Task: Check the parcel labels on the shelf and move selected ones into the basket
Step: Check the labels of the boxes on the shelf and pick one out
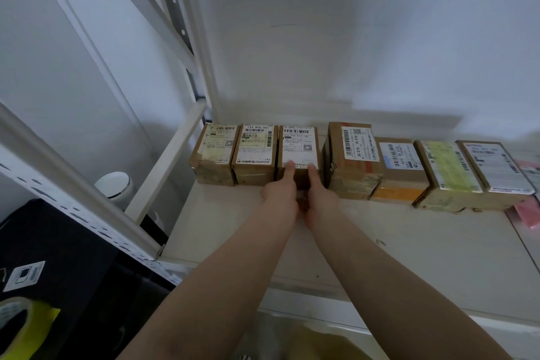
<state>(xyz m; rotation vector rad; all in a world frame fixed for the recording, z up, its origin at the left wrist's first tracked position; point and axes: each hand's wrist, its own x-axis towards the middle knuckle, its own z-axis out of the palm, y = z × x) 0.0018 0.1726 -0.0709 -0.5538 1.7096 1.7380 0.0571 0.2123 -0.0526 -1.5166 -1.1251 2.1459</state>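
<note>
Both forearms are reaching to the third box (298,152) on the shelf (409,242), left hand (280,191) and right hand (320,197) pinching its front edge with thumbs on top, so neighbouring boxes, standing very close, may be dragged out.

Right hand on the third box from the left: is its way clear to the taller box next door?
Probably yes. The right hand sits beside the taller box, with bare shelf in front of it and nothing between them.

Pale white wall (350,38); slotted white shelving frame (73,202) — dim, cool light
</note>
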